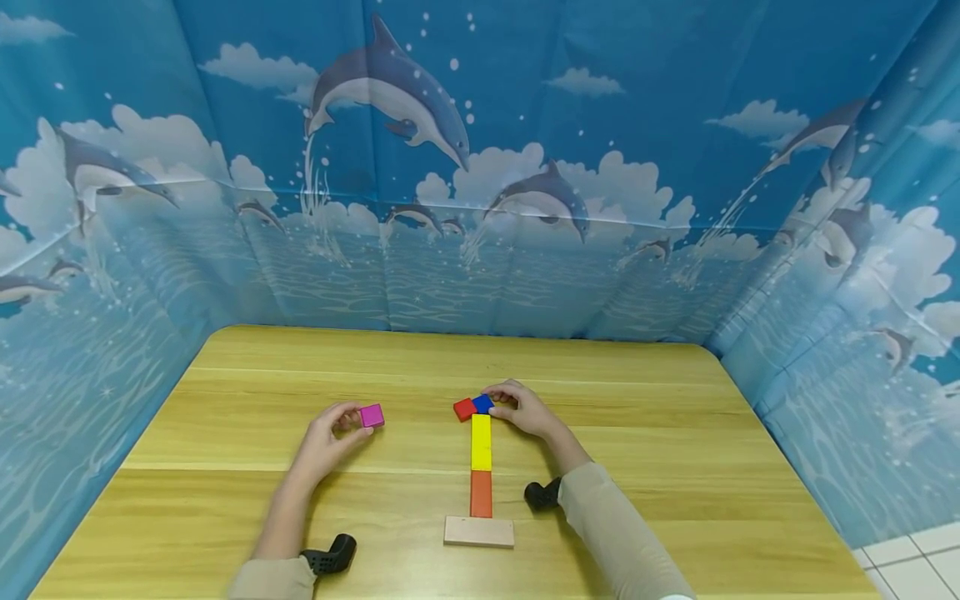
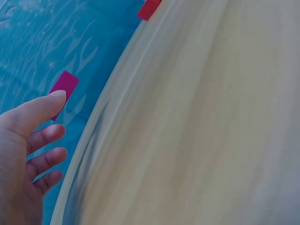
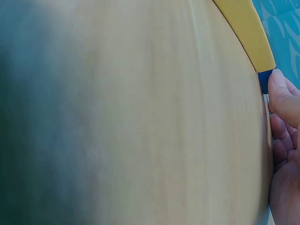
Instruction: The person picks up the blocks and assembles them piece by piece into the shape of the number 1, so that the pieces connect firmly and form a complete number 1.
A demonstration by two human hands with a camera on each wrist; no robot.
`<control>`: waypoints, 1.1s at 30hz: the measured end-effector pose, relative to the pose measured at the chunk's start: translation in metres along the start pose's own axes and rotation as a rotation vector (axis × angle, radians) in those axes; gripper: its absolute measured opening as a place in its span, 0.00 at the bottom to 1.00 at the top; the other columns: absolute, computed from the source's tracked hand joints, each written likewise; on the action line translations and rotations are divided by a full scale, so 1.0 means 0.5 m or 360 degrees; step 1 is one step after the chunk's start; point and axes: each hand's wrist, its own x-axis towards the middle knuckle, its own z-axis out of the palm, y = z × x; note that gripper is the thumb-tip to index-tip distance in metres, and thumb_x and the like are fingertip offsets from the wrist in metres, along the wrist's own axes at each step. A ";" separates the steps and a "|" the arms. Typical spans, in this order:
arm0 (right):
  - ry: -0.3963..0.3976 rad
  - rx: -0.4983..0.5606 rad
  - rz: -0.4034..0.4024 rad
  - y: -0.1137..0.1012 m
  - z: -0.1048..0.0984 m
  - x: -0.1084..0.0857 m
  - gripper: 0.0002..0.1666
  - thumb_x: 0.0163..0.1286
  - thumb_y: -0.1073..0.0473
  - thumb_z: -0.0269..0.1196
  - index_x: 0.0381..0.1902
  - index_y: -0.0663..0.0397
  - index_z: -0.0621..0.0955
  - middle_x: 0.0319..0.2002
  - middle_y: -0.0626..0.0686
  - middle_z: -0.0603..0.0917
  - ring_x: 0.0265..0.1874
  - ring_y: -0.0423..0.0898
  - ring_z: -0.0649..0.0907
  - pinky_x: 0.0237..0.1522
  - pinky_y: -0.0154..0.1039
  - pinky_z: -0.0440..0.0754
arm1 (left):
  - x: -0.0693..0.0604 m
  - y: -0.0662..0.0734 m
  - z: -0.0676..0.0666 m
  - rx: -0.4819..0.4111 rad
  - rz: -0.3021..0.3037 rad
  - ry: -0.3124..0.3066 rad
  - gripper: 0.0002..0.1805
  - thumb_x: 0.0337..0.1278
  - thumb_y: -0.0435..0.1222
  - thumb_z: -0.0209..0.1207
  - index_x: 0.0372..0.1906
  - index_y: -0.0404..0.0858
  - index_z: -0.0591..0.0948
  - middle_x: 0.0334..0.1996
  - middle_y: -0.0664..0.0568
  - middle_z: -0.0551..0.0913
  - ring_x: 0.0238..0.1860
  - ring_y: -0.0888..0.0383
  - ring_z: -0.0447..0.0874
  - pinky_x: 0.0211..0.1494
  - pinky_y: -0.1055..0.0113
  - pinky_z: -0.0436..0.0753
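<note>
Between thumb and fingertips, my left hand (image 1: 325,439) pinches a magenta square block (image 1: 372,416), held over the left half of the table; the left wrist view shows the same magenta block (image 2: 64,89) under the thumb. My right hand (image 1: 527,410) has thumb and fingers on a blue block (image 1: 483,404), which touches a red block (image 1: 465,409) on its left. Just below these two lies a long yellow block (image 1: 482,442). An orange-red block (image 1: 482,494) continues the line towards me, ending at a pale wooden plank (image 1: 478,532) laid crosswise.
The wooden table (image 1: 225,500) has rounded far corners. A blue curtain (image 1: 480,275) printed with dolphins hangs behind it and along both sides. Black devices (image 1: 332,556) are worn at the wrists.
</note>
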 end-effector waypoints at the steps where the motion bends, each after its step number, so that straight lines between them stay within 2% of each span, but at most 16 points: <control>1: 0.0000 -0.0001 0.0004 -0.001 0.000 0.000 0.18 0.64 0.62 0.59 0.52 0.54 0.77 0.40 0.51 0.74 0.38 0.46 0.71 0.42 0.38 0.70 | 0.002 0.003 0.005 -0.0002 0.0000 -0.0007 0.21 0.45 0.34 0.67 0.48 0.33 0.77 0.35 0.49 0.78 0.35 0.55 0.72 0.40 0.65 0.75; 8: 0.0003 -0.0008 0.0008 -0.006 0.000 -0.002 0.18 0.64 0.63 0.59 0.52 0.55 0.77 0.39 0.52 0.74 0.38 0.46 0.71 0.41 0.38 0.70 | 0.017 0.022 0.037 -0.0006 0.0014 -0.0068 0.21 0.44 0.36 0.67 0.47 0.35 0.78 0.34 0.51 0.78 0.36 0.56 0.73 0.41 0.64 0.75; 15: 0.0004 0.0010 0.0013 -0.006 0.000 -0.001 0.18 0.63 0.63 0.59 0.52 0.55 0.77 0.39 0.52 0.75 0.38 0.46 0.71 0.41 0.38 0.70 | 0.029 0.037 0.075 -0.0003 0.0086 -0.0096 0.21 0.42 0.35 0.68 0.45 0.34 0.79 0.33 0.51 0.78 0.35 0.56 0.73 0.41 0.64 0.75; 20: -0.0003 0.0005 0.0007 -0.005 -0.001 -0.002 0.18 0.64 0.62 0.59 0.52 0.54 0.77 0.40 0.52 0.74 0.38 0.46 0.71 0.42 0.38 0.71 | 0.033 0.048 0.104 0.0049 0.0144 -0.0113 0.19 0.41 0.33 0.68 0.43 0.35 0.80 0.31 0.53 0.77 0.34 0.57 0.73 0.40 0.64 0.76; 28: 0.0000 0.0007 -0.0010 -0.005 -0.002 -0.003 0.18 0.64 0.61 0.59 0.52 0.55 0.77 0.39 0.52 0.74 0.38 0.46 0.71 0.41 0.38 0.71 | 0.038 0.064 0.138 0.0055 0.0116 -0.0141 0.20 0.43 0.36 0.68 0.44 0.36 0.79 0.30 0.55 0.77 0.35 0.58 0.72 0.42 0.63 0.75; 33: 0.0002 0.0017 -0.0003 -0.004 0.001 -0.001 0.18 0.64 0.62 0.59 0.52 0.57 0.77 0.40 0.53 0.74 0.38 0.47 0.71 0.40 0.38 0.70 | 0.040 0.065 0.154 0.0075 0.0137 -0.0137 0.19 0.43 0.37 0.68 0.44 0.36 0.79 0.30 0.57 0.76 0.34 0.59 0.71 0.41 0.63 0.75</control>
